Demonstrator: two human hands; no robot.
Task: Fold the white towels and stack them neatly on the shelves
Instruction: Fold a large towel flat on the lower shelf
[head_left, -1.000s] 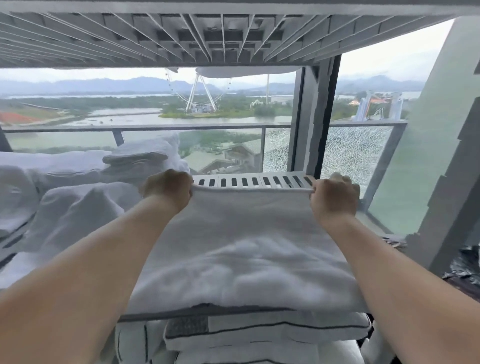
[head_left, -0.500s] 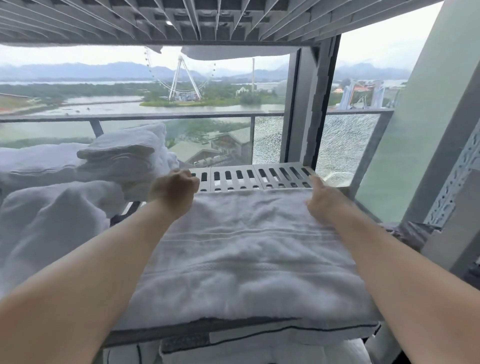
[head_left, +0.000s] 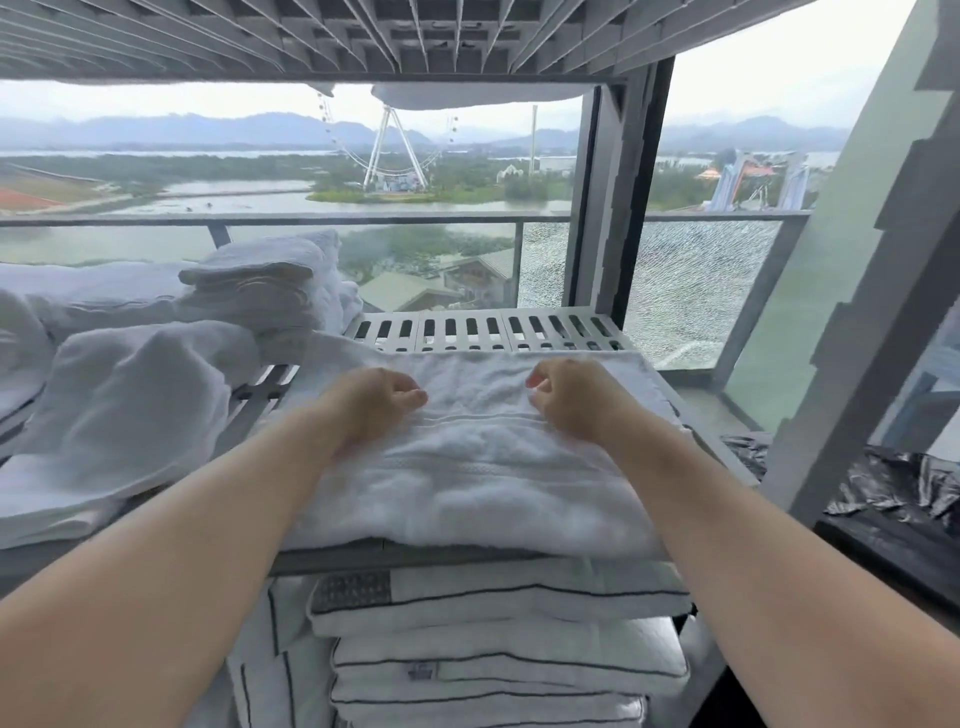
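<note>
The folded white towel (head_left: 483, 457) lay flat on the slatted shelf (head_left: 493, 330) at the centre of the frame. The left hand (head_left: 371, 402) and right hand (head_left: 571, 397) rested on top with fingers loosely curled, gripping nothing. It looked soft, thick and limp, likely to sag if lifted by one edge, so hold both sides from under the fold

Left hand (head_left: 371, 402), right hand (head_left: 569, 397) loosely curled
</note>
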